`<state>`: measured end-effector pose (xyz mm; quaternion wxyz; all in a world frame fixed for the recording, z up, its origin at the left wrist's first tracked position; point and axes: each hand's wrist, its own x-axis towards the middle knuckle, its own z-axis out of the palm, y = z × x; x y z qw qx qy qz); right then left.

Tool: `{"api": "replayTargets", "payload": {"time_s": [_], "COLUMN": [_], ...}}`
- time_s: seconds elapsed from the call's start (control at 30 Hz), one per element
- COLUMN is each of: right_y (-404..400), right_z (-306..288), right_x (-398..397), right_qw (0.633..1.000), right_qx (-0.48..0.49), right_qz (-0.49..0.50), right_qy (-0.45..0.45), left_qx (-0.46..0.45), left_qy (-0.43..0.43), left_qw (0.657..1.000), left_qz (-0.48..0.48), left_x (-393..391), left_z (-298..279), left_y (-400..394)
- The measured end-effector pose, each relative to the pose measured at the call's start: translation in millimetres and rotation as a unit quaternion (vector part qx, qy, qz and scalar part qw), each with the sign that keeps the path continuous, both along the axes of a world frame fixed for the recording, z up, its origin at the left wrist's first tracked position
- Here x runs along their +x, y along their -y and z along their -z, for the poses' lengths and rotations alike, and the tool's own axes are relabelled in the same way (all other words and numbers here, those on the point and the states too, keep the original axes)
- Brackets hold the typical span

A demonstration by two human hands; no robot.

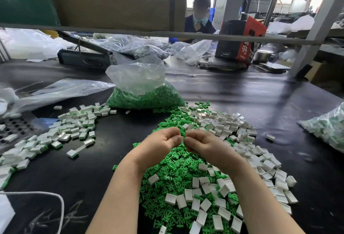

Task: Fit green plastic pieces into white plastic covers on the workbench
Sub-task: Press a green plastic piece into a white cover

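Note:
My left hand and my right hand meet fingertip to fingertip above a big heap of loose green plastic pieces. Between the fingertips a small white cover is pinched; only a sliver of it shows, and whether a green piece sits inside is hidden. Empty white covers lie scattered over the right side of the heap and near the front. A pile of fitted white-and-green parts spreads out to the left.
An open clear bag of green pieces stands behind the heap. Another bag of parts lies at the right edge. A perforated tray sits far left. Across the black bench a person works among bags and a red-black box.

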<state>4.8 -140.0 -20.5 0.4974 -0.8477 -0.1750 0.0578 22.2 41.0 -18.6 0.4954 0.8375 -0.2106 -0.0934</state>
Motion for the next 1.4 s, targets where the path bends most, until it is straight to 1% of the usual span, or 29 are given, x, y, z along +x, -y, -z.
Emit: {"api": "replayTargets", "payload": {"time_s": [0.2,0.5,0.8,0.87,1.07,1.3,1.4], "right_y": [1.1,1.0,-1.0,-1.7,-4.6,-1.9,-3.4], "right_z": [-0.2,0.3,-5.9,-7.8,-8.3,-7.6,-5.4], "right_x": [0.0,0.2,-0.5,-1.2,-3.1,-3.6,-2.6], "right_qw": [0.998,0.998,0.991,0.992,1.000,1.000,0.999], "right_qx": [-0.055,-0.051,-0.113,-0.105,-0.019,-0.020,-0.014], "right_qz": [-0.014,-0.012,-0.007,-0.009,-0.002,-0.012,-0.004], "right_qy": [0.025,0.038,0.077,0.074,0.015,0.016,0.035], "left_qx": [0.049,0.035,0.041,0.036,0.006,0.007,-0.003], "left_qy": [0.012,0.028,0.020,0.022,0.024,0.028,0.028], "left_qw": [0.999,0.999,0.999,0.999,1.000,1.000,1.000], "left_qz": [0.004,0.006,0.008,0.005,-0.003,0.009,0.002], "left_x": [-1.0,-1.8,-1.0,-0.9,-1.9,-3.5,-2.1], "left_z": [-1.2,-2.4,-4.4,-4.9,-5.1,-7.4,-5.4], "left_y": [-0.3,-0.6,-3.9,-4.2,-4.7,-1.2,-1.7]}}
